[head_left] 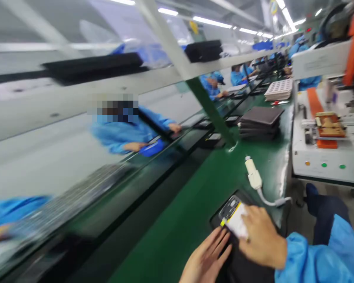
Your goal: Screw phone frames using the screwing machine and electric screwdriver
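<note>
My right hand (261, 236), in a blue sleeve, rests palm down on a phone-like device (233, 214) with a white and yellow panel, which sits in a black tray (216, 221) on the green bench (194, 204). Its fingers are curled over the device's near edge. My left hand (206, 257) lies flat just left of the tray, fingers stretched out and touching its edge.
A white cable plug (253, 175) lies on the bench beyond the device. Stacked dark trays (261, 122) and white trays (279, 89) stand farther back. A white machine (327, 133) sits at the right. Other workers in blue (126, 131) sit across the line.
</note>
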`<control>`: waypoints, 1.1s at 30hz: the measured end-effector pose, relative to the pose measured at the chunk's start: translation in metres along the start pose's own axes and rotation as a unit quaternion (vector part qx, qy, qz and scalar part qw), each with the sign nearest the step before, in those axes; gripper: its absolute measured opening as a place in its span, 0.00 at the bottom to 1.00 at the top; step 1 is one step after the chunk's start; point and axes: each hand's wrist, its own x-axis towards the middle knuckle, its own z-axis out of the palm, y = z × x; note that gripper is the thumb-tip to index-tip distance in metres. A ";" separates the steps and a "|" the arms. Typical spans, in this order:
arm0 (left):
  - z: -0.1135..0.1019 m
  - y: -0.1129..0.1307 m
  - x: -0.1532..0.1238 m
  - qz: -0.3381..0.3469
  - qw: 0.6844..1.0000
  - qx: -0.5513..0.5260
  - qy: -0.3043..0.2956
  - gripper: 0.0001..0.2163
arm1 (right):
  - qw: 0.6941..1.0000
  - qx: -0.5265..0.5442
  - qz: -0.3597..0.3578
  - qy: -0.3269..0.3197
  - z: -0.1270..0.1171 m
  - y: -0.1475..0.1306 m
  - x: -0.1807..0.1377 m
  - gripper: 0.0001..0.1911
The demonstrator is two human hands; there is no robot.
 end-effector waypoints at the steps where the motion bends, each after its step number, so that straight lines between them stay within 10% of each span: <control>1: 0.008 0.000 -0.009 -0.013 0.999 -0.030 0.006 0.11 | 1.000 0.025 0.008 0.006 -0.008 0.004 -0.004 0.19; 9: 0.041 -0.003 -0.009 0.027 0.997 -0.066 0.016 0.05 | 0.965 0.254 0.040 0.060 -0.023 0.046 0.002 0.15; 16: 0.054 -0.017 0.011 0.090 0.987 0.123 -0.047 0.25 | 0.861 0.481 0.159 0.028 -0.018 0.059 0.004 0.21; 20: 0.058 -0.015 -0.003 0.199 0.968 0.148 -0.028 0.31 | 0.916 0.368 0.105 0.122 -0.048 0.036 0.022 0.29; 23: 0.065 -0.014 -0.016 0.347 0.908 0.235 0.016 0.25 | 0.954 0.248 0.012 0.166 -0.079 0.009 0.039 0.46; 26: 0.080 -0.015 -0.021 0.433 0.848 0.305 0.025 0.21 | 0.964 0.180 -0.037 0.192 -0.099 -0.004 0.051 0.44; 33: 0.083 -0.003 0.016 0.421 0.793 0.430 -0.096 0.28 | 0.938 0.006 -0.057 0.342 -0.197 0.077 0.057 0.26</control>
